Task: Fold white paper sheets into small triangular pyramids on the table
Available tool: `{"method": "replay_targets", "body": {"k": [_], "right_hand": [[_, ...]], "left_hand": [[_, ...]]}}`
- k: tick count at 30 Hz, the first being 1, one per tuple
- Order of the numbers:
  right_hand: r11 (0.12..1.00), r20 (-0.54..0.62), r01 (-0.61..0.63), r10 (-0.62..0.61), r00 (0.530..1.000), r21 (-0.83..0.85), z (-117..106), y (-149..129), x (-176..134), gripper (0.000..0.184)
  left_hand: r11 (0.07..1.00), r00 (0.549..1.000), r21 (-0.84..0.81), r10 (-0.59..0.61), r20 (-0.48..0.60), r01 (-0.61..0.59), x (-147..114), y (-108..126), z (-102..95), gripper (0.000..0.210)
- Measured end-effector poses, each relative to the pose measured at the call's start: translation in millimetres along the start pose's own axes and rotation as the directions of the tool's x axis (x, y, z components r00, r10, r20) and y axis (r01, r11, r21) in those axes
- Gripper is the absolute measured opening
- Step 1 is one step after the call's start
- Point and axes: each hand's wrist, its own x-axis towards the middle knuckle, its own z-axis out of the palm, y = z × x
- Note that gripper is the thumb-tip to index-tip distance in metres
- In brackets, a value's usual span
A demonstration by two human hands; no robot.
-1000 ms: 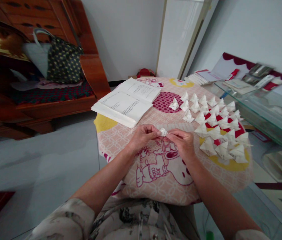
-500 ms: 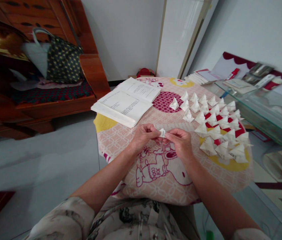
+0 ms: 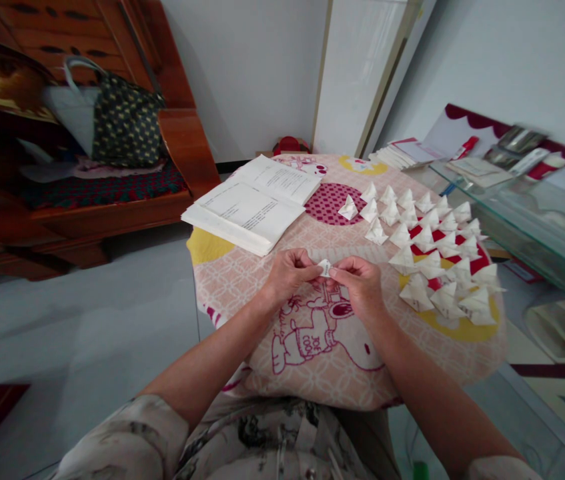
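Observation:
Between my two hands is a small folded piece of printed white paper (image 3: 325,267), held above the near half of the table. My left hand (image 3: 289,274) pinches its left side with thumb and fingers. The right side is pinched by my right hand (image 3: 359,279). Fingers cover much of the paper, so its full shape is hidden. To the right stand several folded paper boats (image 3: 431,265) in rough rows. An open book (image 3: 249,210) with printed pages lies beyond my left hand.
A patterned cloth (image 3: 242,280) covers the round table. At the right is a glass shelf (image 3: 522,233) bearing metal cups and a red marker (image 3: 466,148). A wooden bench (image 3: 112,213) with a dotted bag (image 3: 129,120) stands at the left.
Both hands stay in nearly the same spot. The paper between the fingertips has turned slightly, and its visible outline is a little different.

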Motion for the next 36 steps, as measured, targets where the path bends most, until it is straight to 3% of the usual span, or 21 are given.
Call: {"method": "replay_targets", "body": {"k": [7, 13, 19, 29, 36], "right_hand": [[1.000, 0.002, -0.023, 0.023, 1.000, -0.007, 1, 0, 0, 0.016], [0.995, 0.017, -0.095, 0.095, 0.995, -0.023, -1, 1, 0, 0.018], [0.986, 0.055, -0.161, 0.163, 0.985, -0.037, -2, 0, 0, 0.019], [0.984, 0.068, -0.158, 0.152, 0.986, 0.083, -5, -2, 4, 0.034], [0.990, 0.080, -0.133, 0.135, 0.988, -0.039, -7, -1, 2, 0.034]], "left_hand": [[0.999, 0.999, -0.011, -0.048, -0.005, 0.048, 1, 0, -0.7, 0.030], [0.985, 0.977, -0.014, -0.167, 0.130, 0.170, 4, 0, -7.3, 0.042], [0.965, 0.946, 0.066, -0.263, 0.191, 0.255, 4, -2, -9.4, 0.029], [0.973, 0.968, -0.032, -0.222, 0.120, 0.227, 3, -1, -9.3, 0.023], [0.988, 0.984, -0.003, -0.154, 0.087, 0.155, 3, -3, -10.0, 0.026]]}}
